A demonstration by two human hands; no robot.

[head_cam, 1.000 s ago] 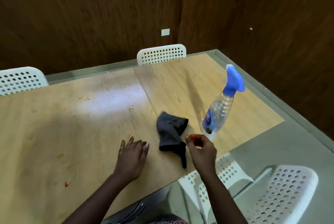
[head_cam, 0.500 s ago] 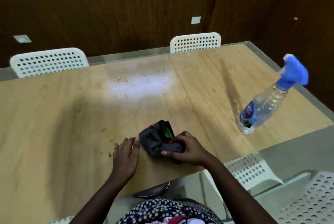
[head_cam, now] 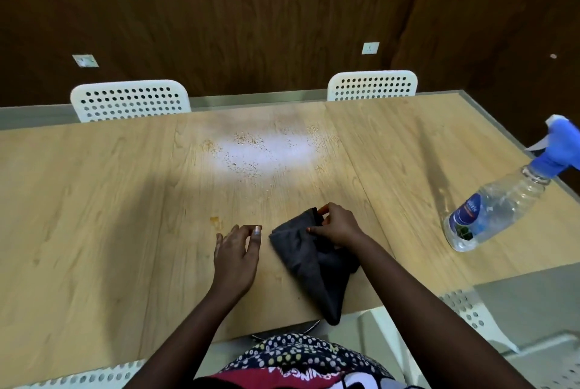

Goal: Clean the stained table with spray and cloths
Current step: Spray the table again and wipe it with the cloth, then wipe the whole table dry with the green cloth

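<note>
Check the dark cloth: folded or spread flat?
Folded, bunched. The dark cloth lies in thick layers on the table, one end hanging over the near edge, the right hand pinching its top corner.

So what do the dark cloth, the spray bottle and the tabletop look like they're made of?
Dark cloth: soft, matte grey fabric; it folds and droops over the table edge.
Spray bottle: clear, ribbed plastic, seemingly thin; you can see through it. Its blue trigger head looks like opaque plastic.
Tabletop: pale wood-grain surface, possibly laminate; a light patch reflects off it.
</note>
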